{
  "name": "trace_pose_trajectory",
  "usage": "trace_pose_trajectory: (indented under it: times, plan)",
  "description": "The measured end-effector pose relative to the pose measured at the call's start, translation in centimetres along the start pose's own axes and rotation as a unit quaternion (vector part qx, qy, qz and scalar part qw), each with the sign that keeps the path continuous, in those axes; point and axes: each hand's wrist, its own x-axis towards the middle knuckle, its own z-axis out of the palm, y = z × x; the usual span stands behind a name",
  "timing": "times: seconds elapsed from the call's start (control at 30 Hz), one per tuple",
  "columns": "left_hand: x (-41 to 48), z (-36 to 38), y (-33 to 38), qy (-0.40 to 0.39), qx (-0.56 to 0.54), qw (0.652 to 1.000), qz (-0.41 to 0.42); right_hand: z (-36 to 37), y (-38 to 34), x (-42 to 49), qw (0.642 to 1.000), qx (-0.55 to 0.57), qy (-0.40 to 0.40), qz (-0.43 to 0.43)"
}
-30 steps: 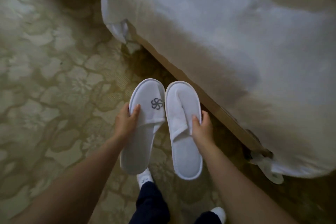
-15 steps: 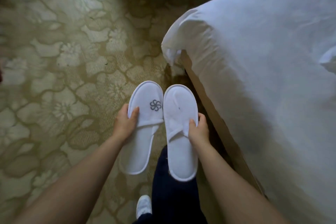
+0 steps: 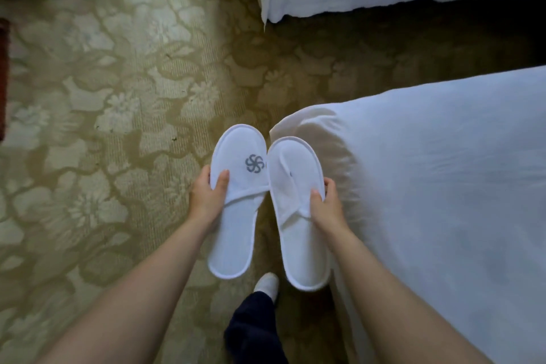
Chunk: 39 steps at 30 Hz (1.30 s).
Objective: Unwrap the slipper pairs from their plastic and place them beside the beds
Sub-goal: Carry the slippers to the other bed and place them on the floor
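Logo slipper [image 3: 236, 204] is gripped by left hand [image 3: 206, 201], plain slipper [image 3: 298, 216] by right hand [image 3: 328, 210], mid-frame, toes touching, above carpet [image 3: 103, 127] beside bed [image 3: 443, 186].

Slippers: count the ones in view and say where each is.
2. The logo slipper is held in the left hand above the carpet; the plain slipper is in the right hand, beside the near bed. No others show.

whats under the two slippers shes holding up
Below the left slipper and right slipper lie patterned carpet, a socked foot and dark trouser leg. The near bed sits beside them. Carpet directly beneath is hidden.
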Motion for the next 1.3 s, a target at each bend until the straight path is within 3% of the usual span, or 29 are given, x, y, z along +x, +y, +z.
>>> trace_pose_trajectory:
  times: [0.47, 0.8, 1.1, 1.3]
  plan:
    - [16.2, 3.4, 9.5, 0.049, 0.013, 0.999, -0.015, -0.6, -12.3, 15.0, 1.0, -0.017, 0.011, 0.012]
    - [31.5, 8.7, 13.9, -0.037, 0.004, 0.996, -0.078, 0.5, -19.9, 31.0, 0.996, 0.059, 0.032, 0.06]
    - [39.1, 15.5, 13.1, -0.02, -0.031, 0.991, -0.13, -0.4, -19.4, 42.1, 0.981, 0.115, 0.055, 0.146]
    - [43.6, 21.1, 10.5, -0.021, -0.019, 0.983, -0.18, 0.1, -16.7, 49.8, 0.983, 0.084, 0.048, 0.156]
